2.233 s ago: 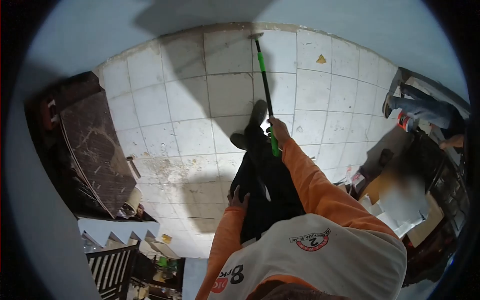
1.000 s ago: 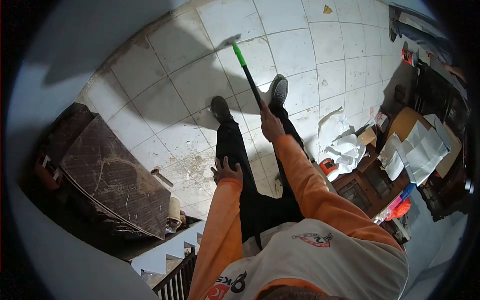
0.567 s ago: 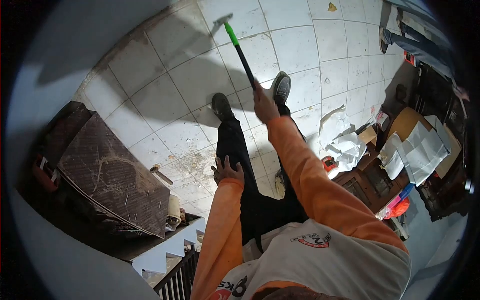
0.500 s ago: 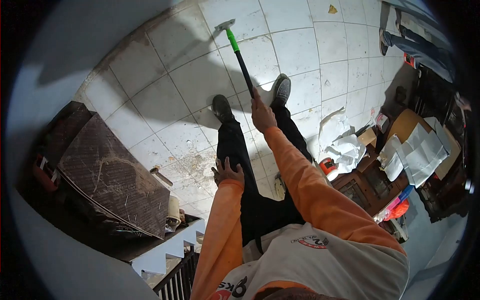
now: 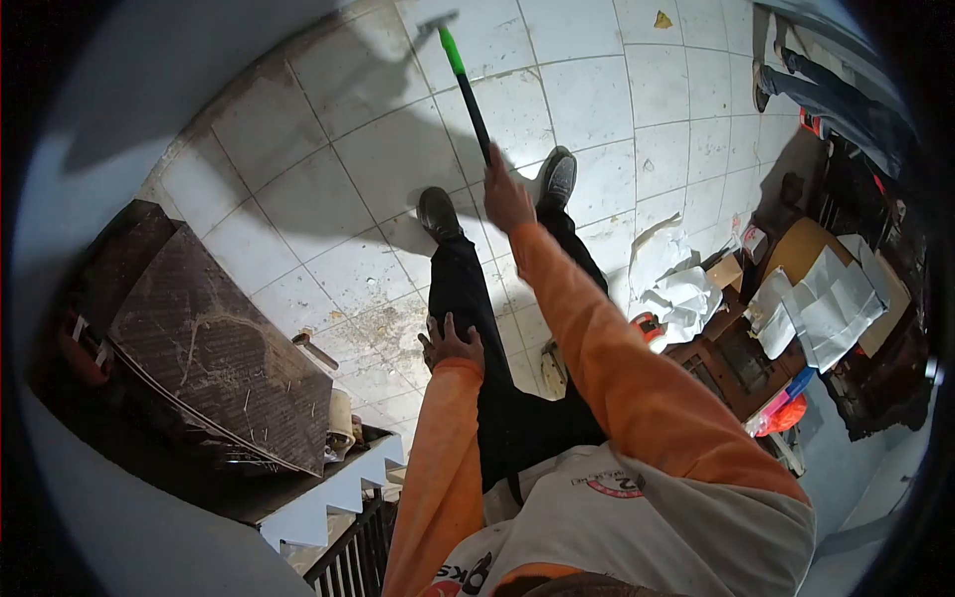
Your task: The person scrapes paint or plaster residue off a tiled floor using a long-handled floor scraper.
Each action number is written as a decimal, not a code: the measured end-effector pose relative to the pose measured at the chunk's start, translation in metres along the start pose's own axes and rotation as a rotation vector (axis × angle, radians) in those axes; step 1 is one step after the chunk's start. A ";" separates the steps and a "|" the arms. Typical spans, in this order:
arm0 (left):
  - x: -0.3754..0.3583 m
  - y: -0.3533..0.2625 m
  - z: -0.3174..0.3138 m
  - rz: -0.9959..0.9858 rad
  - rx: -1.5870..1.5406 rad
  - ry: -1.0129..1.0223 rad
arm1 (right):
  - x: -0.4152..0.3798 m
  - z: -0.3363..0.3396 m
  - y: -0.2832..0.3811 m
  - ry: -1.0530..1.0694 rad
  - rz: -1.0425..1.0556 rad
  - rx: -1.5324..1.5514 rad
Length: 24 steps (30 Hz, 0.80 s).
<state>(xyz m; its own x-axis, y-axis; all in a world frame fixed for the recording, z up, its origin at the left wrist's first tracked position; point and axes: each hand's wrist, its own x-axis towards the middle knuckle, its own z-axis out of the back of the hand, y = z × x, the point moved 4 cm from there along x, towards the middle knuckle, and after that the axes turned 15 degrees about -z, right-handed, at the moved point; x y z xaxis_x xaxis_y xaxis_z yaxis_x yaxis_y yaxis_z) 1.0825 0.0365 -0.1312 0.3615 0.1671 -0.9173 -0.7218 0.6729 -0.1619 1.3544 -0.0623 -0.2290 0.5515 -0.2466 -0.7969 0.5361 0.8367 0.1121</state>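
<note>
My right hand is wrapped round the black handle of a floor scraper. Beyond a bright green collar, its flat metal head is blurred, near the top of the view over the tiles. My left hand has its fingers spread against my black trouser leg, around the knee, and holds nothing. Both of my dark shoes stand apart on the white tiled floor, which carries dust and crumbs of debris between the left hand and the cabinet.
A scratched brown board lies over furniture on the left, with a hammer beside it. Crumpled white paper, wooden furniture and a red bag crowd the right. Another person's legs show at upper right.
My right hand and the scraper have shifted up and slightly left, so the head is farther away and blurred. My left hand stays on the leg.
</note>
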 end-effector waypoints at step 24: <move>0.000 -0.010 -0.004 0.009 0.026 -0.002 | 0.031 0.093 -0.129 -0.119 -0.068 -0.069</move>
<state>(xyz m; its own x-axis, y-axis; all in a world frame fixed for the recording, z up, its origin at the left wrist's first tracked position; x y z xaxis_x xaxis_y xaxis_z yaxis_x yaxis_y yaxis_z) 1.0877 0.0269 -0.1306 0.3567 0.1746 -0.9177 -0.7096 0.6895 -0.1446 1.3620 -0.2229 -0.2135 0.5892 -0.3564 -0.7251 0.5321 0.8465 0.0164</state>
